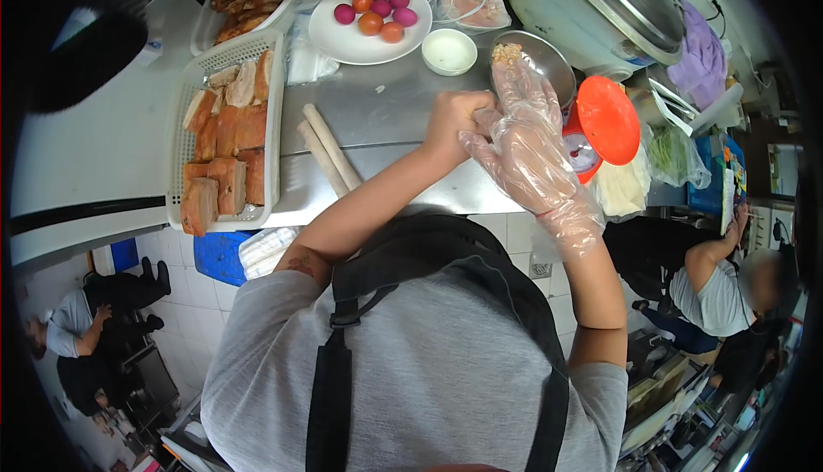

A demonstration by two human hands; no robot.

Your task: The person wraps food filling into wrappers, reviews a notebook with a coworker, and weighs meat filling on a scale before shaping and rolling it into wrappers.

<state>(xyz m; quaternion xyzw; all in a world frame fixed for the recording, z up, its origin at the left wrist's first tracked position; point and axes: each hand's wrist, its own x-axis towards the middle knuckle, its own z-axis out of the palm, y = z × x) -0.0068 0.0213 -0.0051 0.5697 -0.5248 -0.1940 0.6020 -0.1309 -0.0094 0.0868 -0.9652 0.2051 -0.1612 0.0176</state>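
My right hand (536, 150) wears a clear plastic glove and stretches its fingers over the near side of a metal bowl (555, 59). Pale chopped bits (507, 52), perhaps nuts or garlic, show by its fingertips; how far the fingers reach into the bowl is hard to tell. My left hand (459, 120) is bare and closed, its fingers pinching the plastic glove (570, 219) near the right index finger. Just right of the gloved hand stands a red kitchen scale with a round red pan (609, 120). A small white bowl (449, 52) sits left of the metal bowl.
A white basket (274, 142) holds roasted meat slabs. Two pale rolling pins (326, 150) lie beside it. A white plate (330, 39) carries several orange and purple round items. A large lidded pot (561, 9) stands at the back right. Other people (716, 288) work on both sides.
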